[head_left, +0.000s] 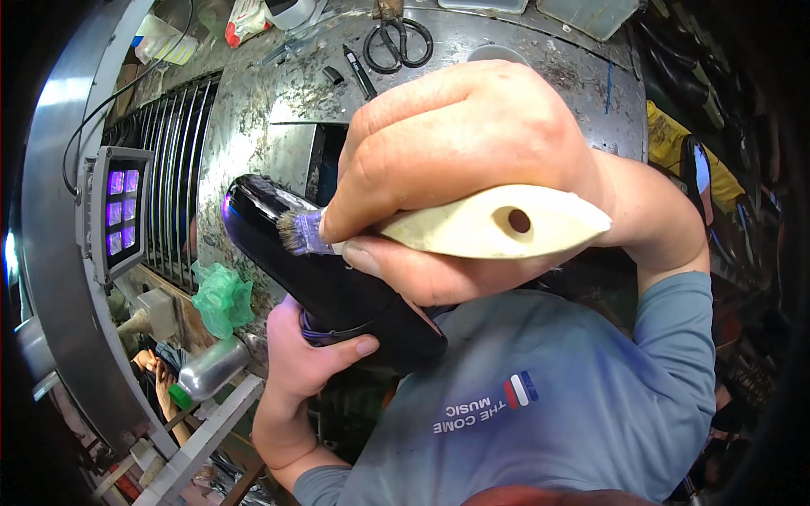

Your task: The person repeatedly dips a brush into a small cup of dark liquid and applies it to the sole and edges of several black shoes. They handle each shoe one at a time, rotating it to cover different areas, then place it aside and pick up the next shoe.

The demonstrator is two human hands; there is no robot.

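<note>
My left hand (308, 358) grips a glossy black shoe (325, 270) from below, its toe pointing up and to the left. My right hand (460, 164) is shut on a small brush with a cream-coloured handle (498, 223). The brush's grey bristles (297, 232) touch the upper side of the shoe near its toe. Purple light reflects off the shoe's shiny surface. Both hands are held close in front of my chest, over the edge of a worn metal worktop (270, 110).
A lamp panel with purple lights (118, 211) stands at the left beside a metal grille (173, 160). Black scissors (396, 42) and a dark pen (359, 72) lie at the far side of the worktop. A green plastic wad (221, 297) and a silver can (211, 368) sit at lower left.
</note>
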